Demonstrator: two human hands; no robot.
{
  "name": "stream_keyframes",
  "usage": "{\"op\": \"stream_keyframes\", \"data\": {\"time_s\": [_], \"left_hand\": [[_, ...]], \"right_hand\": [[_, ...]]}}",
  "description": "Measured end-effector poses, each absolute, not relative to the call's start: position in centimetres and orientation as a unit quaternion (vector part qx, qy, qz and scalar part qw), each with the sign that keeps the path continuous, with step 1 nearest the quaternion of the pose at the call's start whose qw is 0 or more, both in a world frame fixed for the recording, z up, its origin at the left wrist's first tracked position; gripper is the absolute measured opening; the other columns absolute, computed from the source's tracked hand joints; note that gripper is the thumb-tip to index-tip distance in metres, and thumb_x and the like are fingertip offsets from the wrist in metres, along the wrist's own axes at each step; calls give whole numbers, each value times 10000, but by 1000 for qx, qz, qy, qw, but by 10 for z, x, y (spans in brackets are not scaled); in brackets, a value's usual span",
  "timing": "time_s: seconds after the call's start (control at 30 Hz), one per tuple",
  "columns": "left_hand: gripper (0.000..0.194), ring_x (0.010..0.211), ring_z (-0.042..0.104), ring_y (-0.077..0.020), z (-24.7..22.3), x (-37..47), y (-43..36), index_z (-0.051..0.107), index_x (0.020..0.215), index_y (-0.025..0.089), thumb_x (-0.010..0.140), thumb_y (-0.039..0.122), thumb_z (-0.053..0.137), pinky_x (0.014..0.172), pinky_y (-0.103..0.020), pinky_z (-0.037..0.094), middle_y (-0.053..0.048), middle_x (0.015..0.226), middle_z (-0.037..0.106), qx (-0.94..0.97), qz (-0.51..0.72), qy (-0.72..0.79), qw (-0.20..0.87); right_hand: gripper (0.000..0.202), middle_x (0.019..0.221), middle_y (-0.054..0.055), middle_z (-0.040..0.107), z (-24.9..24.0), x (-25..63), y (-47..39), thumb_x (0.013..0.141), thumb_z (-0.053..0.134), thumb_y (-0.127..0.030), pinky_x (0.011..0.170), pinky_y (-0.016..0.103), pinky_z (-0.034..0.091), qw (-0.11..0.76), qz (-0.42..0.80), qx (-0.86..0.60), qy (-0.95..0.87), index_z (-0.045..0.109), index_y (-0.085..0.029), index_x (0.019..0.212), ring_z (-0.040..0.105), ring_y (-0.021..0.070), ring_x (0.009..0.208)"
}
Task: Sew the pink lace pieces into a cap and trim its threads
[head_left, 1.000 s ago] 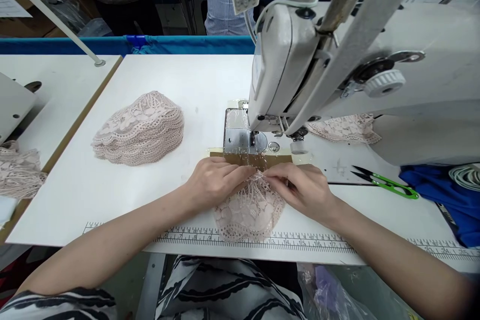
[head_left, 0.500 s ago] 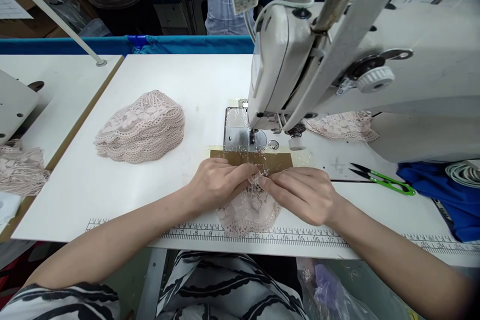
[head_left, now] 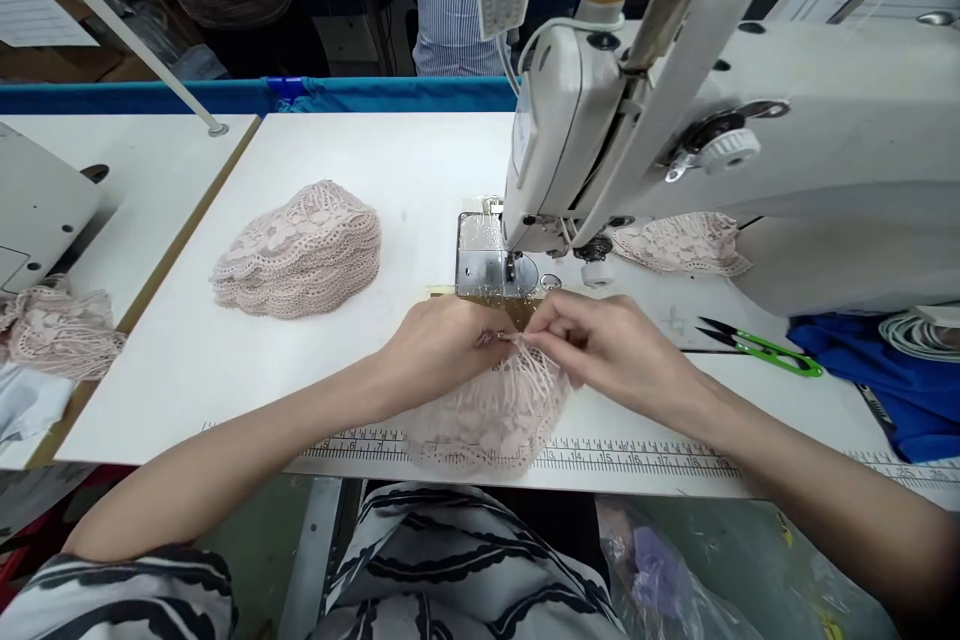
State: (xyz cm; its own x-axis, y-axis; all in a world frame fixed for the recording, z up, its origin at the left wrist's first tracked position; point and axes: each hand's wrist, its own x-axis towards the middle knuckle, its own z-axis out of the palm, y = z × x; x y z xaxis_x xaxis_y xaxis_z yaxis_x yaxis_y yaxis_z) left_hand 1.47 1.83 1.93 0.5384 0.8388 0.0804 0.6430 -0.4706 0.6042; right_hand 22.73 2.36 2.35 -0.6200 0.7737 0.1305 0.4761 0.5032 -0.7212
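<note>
Head view: a white sewing machine stands over the far right of the white table, its needle plate just beyond the hands. A stack of pink lace pieces lies to the left, well apart. More lace sits under the machine's arm. Green snips lie to the right, near a blue cloth. A printed ruler runs along the near edge.

The lace piece is pale pink, openwork, with a scalloped border; it lies at the near edge over the ruler, gathered at its top. The left hand and right hand both pinch that top edge, fingertips almost meeting.
</note>
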Motion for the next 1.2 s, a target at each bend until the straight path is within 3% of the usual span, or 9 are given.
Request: {"op": "stream_keyframes", "data": {"time_s": [0.07,0.13,0.23,0.3,0.43,0.63,0.83,1.03,1.2], "left_hand": [[47,446,546,-109,2,16,26,738,798,201,845,204,735,433,-229,294,53,561,661,844,168,477,177],[144,450,558,-134,-10,17,30,724,941,192,832,280,760,434,-243,282,43,577,670,843,167,499,110],[353,682,679,-203,-17,17,29,657,1129,162,830,310,773,517,-295,391,-35,864,759,851,197,486,18],[313,880,690,-241,-16,17,25,653,1144,154,868,277,737,677,-357,471,-79,1046,753,867,219,443,-57],[199,1042,657,-233,-18,19,13,691,1112,151,938,108,607,884,-417,424,-43,1187,752,892,217,358,-170],[341,1204,634,-272,-18,19,3,665,1242,108,1014,330,544,915,-461,397,-54,1299,705,908,154,371,-122],[318,1262,617,-254,-16,17,16,672,1247,157,1033,327,510,956,-465,392,-1,1318,686,905,154,383,-106],[391,1302,588,-259,-17,19,14,640,1297,133,1041,378,474,973,-471,370,-31,1346,670,900,132,395,-127],[457,1327,565,-261,-18,22,10,600,1341,96,1037,408,463,986,-473,354,-93,1358,662,899,115,397,-145]], "right_hand": [[126,577,-57,633,7,224,37,964,572,-201,498,237,443,217,306,-403,-835,623,-195,849,588,107,482],[127,597,-53,640,-9,222,47,968,562,-218,496,245,416,216,263,-435,-833,647,-193,877,567,109,473],[168,581,-52,613,-21,222,53,983,552,-280,483,249,351,204,215,-474,-829,680,-206,904,529,112,465],[184,565,-46,589,-24,222,54,982,557,-310,483,252,316,199,195,-492,-825,703,-217,919,517,120,476],[200,596,-16,603,-27,220,56,978,568,-331,516,261,322,200,195,-505,-817,732,-218,956,530,140,540],[280,736,28,700,-28,223,60,1012,514,-358,551,276,322,188,129,-507,-831,743,-200,981,573,151,611],[331,795,19,743,-13,234,46,1038,453,-340,512,288,242,146,-53,-450,-879,773,-254,1037,511,128,559],[355,884,57,742,-15,231,41,1043,436,-339,497,300,199,74,-91,-449,-886,764,-225,1116,521,138,608],[343,952,63,747,-15,229,44,1042,441,-310,495,296,206,68,-95,-453,-884,761,-223,1132,553,149,660]]}}
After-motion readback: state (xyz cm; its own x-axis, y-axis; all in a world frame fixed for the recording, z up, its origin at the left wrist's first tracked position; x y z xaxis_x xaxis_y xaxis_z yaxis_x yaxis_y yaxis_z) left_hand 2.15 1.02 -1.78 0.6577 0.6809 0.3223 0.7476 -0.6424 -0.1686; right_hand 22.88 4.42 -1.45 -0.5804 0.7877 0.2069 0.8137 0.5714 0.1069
